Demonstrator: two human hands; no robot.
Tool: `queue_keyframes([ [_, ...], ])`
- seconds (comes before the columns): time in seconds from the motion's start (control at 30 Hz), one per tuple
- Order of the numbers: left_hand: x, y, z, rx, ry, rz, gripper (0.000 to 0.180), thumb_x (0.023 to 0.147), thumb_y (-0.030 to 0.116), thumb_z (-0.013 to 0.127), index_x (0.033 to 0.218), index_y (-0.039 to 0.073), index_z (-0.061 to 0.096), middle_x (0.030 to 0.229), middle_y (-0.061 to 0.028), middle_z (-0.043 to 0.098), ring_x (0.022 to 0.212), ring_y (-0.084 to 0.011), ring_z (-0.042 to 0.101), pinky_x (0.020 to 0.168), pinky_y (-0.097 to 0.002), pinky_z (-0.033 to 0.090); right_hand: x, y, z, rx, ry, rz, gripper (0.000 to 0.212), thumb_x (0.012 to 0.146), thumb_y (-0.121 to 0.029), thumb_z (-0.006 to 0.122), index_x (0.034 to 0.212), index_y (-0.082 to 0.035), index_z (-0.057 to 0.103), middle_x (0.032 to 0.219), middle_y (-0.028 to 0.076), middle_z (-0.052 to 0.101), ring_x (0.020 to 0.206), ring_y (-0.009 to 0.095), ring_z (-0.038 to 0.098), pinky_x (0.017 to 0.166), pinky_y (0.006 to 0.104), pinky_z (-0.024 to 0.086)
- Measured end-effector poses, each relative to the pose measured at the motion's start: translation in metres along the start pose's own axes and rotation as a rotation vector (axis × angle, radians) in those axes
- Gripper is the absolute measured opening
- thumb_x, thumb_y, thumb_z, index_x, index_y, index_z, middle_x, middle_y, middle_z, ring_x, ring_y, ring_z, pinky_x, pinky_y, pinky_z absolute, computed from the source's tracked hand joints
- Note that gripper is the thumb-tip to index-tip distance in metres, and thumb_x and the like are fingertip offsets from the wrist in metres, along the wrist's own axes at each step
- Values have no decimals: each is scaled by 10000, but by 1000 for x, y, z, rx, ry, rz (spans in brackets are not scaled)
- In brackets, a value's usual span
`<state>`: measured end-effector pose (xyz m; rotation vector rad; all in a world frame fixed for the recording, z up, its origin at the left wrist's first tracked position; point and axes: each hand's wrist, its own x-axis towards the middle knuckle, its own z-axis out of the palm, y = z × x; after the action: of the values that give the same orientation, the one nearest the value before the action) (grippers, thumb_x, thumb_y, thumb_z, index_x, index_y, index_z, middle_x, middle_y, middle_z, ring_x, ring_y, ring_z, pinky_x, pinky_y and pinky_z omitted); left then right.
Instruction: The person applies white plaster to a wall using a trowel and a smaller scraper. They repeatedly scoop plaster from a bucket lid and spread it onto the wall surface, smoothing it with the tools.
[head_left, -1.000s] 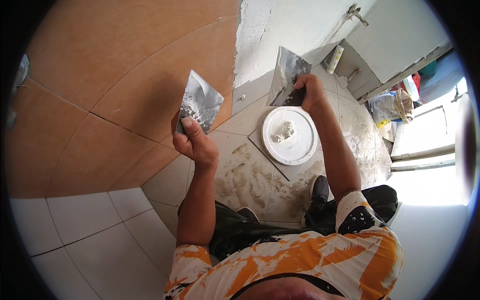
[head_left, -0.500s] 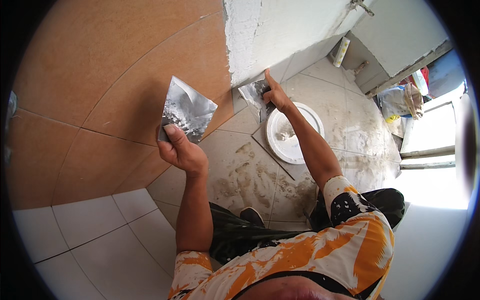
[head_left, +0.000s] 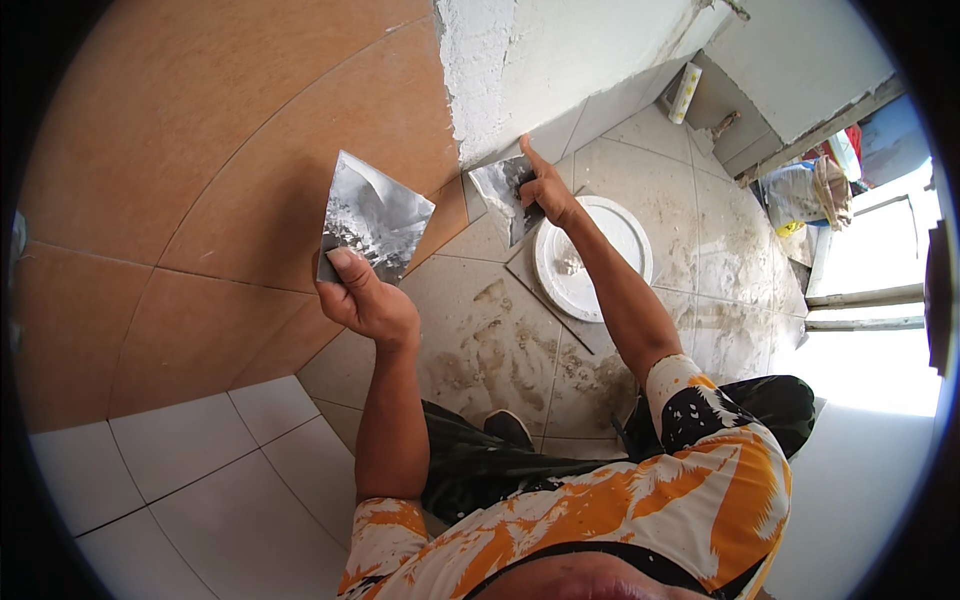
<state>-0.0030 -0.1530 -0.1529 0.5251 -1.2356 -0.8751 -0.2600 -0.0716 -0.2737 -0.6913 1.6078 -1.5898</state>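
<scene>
My left hand [head_left: 370, 300] is closed around a metal plastering blade [head_left: 375, 215], thumb on top, with white plaster smeared over its face. In my right hand [head_left: 547, 190] is a putty knife [head_left: 500, 190], its wide blade carrying white plaster and turned toward the foot of the wall. The forefinger of that hand stretches along the tool. Close to the blade is the rough white plastered edge [head_left: 476, 85] of the wall. Whether the blade touches the wall I cannot tell. Below my right forearm a round white lid [head_left: 605, 240] bears a lump of plaster [head_left: 568, 262].
Orange tiles [head_left: 240, 180] cover the wall on the left, above white tiles [head_left: 215, 470]. Smudged grey tiles [head_left: 490, 340] make up the floor. A dark-edged board [head_left: 565, 325] lies by the lid. Bags [head_left: 800, 195] stand at the right, near a bright opening.
The putty knife in my right hand has shifted very slightly left. My left hand keeps its blade almost still. The whole view has moved a little.
</scene>
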Motion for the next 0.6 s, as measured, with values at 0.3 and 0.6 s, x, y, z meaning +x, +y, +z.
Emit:
queue_keyframes([
  [0.3, -1, -7, -5, 4, -13, 23, 235, 1027, 146, 475, 909, -50, 531, 837, -7, 491, 763, -88, 426, 679, -239, 394, -9, -7, 12, -58, -12, -19, 988, 647, 83, 507, 1560, -92, 173, 740, 23, 508, 579, 113, 481, 563, 241, 440],
  [0.6, -1, -6, -4, 27, 14, 5, 264, 1027, 163, 473, 922, -65, 552, 835, -25, 504, 760, -97, 437, 665, -249, 400, -16, -8, 29, -80, -6, -31, 993, 642, 67, 505, 1562, -103, 173, 746, 15, 508, 586, 102, 480, 578, 238, 443],
])
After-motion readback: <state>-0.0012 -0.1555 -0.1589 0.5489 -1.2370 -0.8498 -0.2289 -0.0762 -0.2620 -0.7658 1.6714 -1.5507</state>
